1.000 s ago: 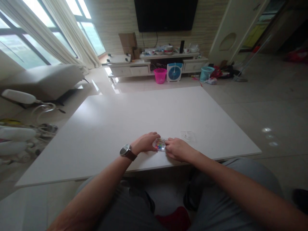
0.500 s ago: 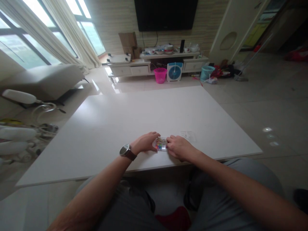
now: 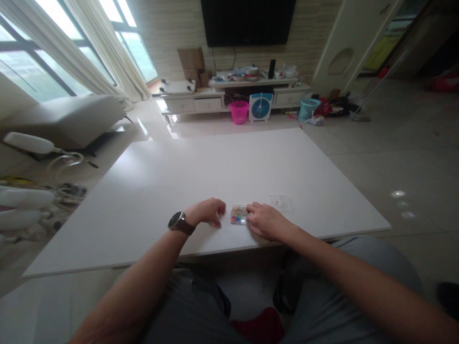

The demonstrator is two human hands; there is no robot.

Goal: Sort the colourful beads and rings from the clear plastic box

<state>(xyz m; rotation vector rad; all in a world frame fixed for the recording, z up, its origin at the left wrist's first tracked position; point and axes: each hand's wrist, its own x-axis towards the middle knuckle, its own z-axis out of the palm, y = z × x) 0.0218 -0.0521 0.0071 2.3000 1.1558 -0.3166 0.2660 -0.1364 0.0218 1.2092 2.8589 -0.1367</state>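
A small clear plastic compartment box [image 3: 238, 219] lies on the white table [image 3: 215, 167] near its front edge. Bright multicoloured small pieces and gold-coloured ones show inside it. My right hand [image 3: 264, 221] has its curled fingers on the box's right end, gripping it there; the fingertips are partly hidden. Just left of the box, my left hand [image 3: 211, 212] is apart from it, thumb and fingers curved with a gap between them. A tiny spot of colour shows beneath that hand, too small to name. To the right lies a clear flat lid or tray [image 3: 281, 202] with tiny bits on it.
Beyond the table stand a pink basket [image 3: 239, 112], a blue-and-white box fan [image 3: 260, 106] and a light-blue basket [image 3: 308, 110] before a low cabinet [image 3: 208, 102]. A chair with white pads [image 3: 27, 198] is at the left. My knees are under the front edge.
My left hand has let go of the box's left side and moved left, uncovering that end. My right hand has stayed nearly in place at the right end.
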